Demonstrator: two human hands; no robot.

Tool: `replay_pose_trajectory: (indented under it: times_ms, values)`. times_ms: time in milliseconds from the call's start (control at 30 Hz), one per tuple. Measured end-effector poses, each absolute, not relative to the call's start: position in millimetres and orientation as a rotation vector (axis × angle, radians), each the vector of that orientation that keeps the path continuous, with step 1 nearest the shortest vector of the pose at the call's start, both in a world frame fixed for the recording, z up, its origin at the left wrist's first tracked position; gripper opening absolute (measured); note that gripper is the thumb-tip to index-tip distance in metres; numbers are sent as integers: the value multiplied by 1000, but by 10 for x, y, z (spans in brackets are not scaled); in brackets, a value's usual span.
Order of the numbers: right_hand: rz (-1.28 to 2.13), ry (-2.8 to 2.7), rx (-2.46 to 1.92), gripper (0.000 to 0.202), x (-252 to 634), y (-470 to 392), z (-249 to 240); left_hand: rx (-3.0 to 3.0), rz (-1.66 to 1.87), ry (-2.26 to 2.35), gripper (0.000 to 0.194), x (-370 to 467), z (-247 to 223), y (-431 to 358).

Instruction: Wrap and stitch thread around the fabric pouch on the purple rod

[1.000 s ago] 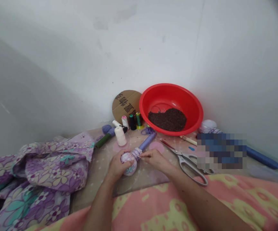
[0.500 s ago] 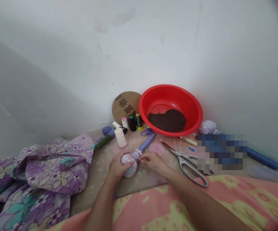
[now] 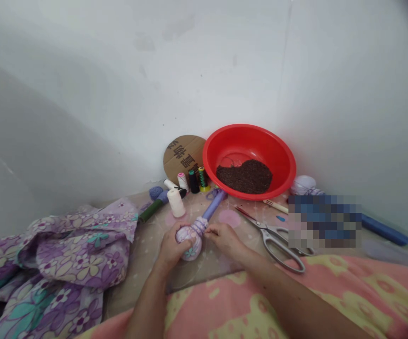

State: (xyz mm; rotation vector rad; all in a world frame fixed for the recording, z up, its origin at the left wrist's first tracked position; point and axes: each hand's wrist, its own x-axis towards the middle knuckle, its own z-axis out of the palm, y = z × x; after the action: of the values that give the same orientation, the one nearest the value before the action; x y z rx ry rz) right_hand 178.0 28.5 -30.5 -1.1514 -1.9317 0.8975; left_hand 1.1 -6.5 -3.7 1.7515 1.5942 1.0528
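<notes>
"Grip, left side?"

"Your left hand [image 3: 170, 246] is clamped around the flower-patterned ball [image 3: 190, 246], whose lilac handle [image 3: 215, 205] slants forward and away to that hand's right."

"And the other?"

"Your right hand [image 3: 226, 239] has its fingertips together just beside the ball's wrapped neck [image 3: 199, 225]; anything pinched there is too small to tell. Scissors [image 3: 259, 224] lie to that hand's right."

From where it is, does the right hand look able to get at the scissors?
Probably yes: the scissors lie to the right of the right hand, with nothing visible standing between them. Its fingertips look pinched together, so they would likely need to open first.
</notes>
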Motion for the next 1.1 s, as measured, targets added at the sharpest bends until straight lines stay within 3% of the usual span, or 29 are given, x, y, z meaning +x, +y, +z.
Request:
replay_pose_trajectory:
  times_ms: [533, 733, 933, 1033, 1100]
  values:
    - [971, -1786, -1177, 13, 1719, 261, -356, 1807, 995, 1626, 37, 33, -68, -43]
    - [1084, -1645, -1174, 2, 1693, 226, -286, 1839, 1021, 1652, 60, 59, -84, -54]
    - [1369, -1550, -1085, 14, 1665, 184, -205, 1871, 1016, 1653, 76, 100, -67, -72]
    - [1248, -1714, -1097, 20, 1711, 202, -211, 1889, 1003, 1671, 80, 121, -29, -91]
    - [983, -1909, -1161, 20, 1764, 196, -179, 1911, 970, 1696, 83, 142, -6, -109]
